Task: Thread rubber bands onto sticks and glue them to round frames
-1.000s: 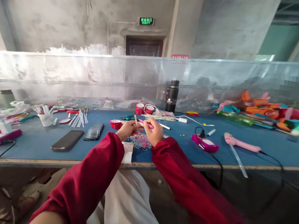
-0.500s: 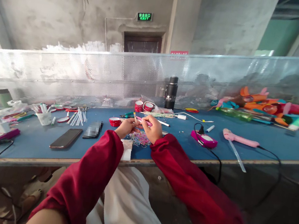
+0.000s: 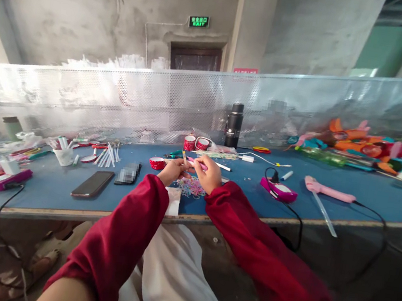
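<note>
Pink stick [image 3: 199,164] stays pinched in right hand [image 3: 209,173], beside left hand [image 3: 173,170].

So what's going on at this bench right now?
A person in red sleeves sits at a blue workbench, both hands close together just above a pile of small coloured bands. The left hand pinches a thin pale stick; the right hand holds a slim pink tool up to it. The detail of the work is too small to tell. A black flask and a dark phone sit nearby.
</note>
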Available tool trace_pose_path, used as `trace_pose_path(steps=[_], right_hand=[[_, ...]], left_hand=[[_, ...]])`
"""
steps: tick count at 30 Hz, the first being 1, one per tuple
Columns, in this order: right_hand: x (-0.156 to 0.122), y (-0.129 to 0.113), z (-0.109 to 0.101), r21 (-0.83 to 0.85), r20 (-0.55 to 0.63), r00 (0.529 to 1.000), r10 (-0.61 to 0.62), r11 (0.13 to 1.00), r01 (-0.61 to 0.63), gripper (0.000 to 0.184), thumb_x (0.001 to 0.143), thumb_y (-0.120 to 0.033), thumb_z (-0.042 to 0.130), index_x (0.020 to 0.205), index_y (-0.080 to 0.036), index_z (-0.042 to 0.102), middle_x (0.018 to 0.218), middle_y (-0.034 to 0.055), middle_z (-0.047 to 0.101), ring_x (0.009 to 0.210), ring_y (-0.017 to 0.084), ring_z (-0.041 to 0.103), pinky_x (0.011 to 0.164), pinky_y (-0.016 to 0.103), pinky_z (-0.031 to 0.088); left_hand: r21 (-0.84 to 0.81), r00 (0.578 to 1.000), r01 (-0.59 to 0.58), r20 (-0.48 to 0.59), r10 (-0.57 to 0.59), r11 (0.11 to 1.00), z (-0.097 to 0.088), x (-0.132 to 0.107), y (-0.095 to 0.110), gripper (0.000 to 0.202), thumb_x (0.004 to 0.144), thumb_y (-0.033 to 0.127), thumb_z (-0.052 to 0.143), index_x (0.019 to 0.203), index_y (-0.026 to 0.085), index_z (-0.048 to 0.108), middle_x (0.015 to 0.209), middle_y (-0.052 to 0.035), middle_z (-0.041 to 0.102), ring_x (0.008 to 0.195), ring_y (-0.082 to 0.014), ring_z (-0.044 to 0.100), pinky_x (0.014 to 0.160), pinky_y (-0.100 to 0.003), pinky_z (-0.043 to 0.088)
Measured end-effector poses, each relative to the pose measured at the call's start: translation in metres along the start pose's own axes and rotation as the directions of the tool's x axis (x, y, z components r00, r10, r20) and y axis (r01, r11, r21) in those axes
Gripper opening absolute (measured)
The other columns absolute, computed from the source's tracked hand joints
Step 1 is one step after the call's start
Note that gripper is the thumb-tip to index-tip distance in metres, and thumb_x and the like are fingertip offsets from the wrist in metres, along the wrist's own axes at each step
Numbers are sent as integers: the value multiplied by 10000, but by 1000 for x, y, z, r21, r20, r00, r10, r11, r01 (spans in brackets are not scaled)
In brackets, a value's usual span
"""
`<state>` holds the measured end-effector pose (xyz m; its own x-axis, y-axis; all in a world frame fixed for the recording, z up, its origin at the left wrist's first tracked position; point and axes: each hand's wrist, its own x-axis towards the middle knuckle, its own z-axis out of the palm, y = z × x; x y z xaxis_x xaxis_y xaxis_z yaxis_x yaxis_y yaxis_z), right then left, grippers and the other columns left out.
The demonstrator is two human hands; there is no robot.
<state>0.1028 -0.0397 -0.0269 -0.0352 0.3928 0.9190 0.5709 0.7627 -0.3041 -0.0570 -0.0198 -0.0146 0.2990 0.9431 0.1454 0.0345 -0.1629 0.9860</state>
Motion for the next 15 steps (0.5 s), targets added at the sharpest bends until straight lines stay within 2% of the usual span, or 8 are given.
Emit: trace_pose_path(steps=[3,8,13,15], right_hand=[[-1,0,-1,12,-13,1000,1,1000,-1,188,967,-349,539,830,-236,601,804,31,676,745,190,613,702,304,446],[-1,3,1,54,54,999,3,999,-6,189,972,-362,536,848,-239,611,811,33,692,764,198,636,714,312,468],[-1,3,1,25,-23,999,22,999,-22,202,973,-374,529,846,-238,607,824,43,698,775,202,642,725,315,472],[-1,2,0,35,-7,1000,9,999,-9,201,973,-372,528,849,-237,609,826,43,699,778,202,642,723,312,473]], left_hand=[[16,1000,6,-3,-6,1000,0,0,0,173,921,241,642,1033,111,656,908,-93,759,543,-68,651,430,-135,345],[25,1000,-13,19,12,1000,0,1,-1,293,859,352,730,1033,122,677,836,-79,753,531,-81,648,423,-138,342],[-4,1000,-10,3,10,1000,0,3,-2,306,856,347,734,1045,113,674,849,-86,752,511,-72,635,420,-138,342],[-7,1000,-11,14,11,1000,0,2,-2,302,857,351,733,1039,116,676,874,-88,756,513,-67,633,420,-135,339]])
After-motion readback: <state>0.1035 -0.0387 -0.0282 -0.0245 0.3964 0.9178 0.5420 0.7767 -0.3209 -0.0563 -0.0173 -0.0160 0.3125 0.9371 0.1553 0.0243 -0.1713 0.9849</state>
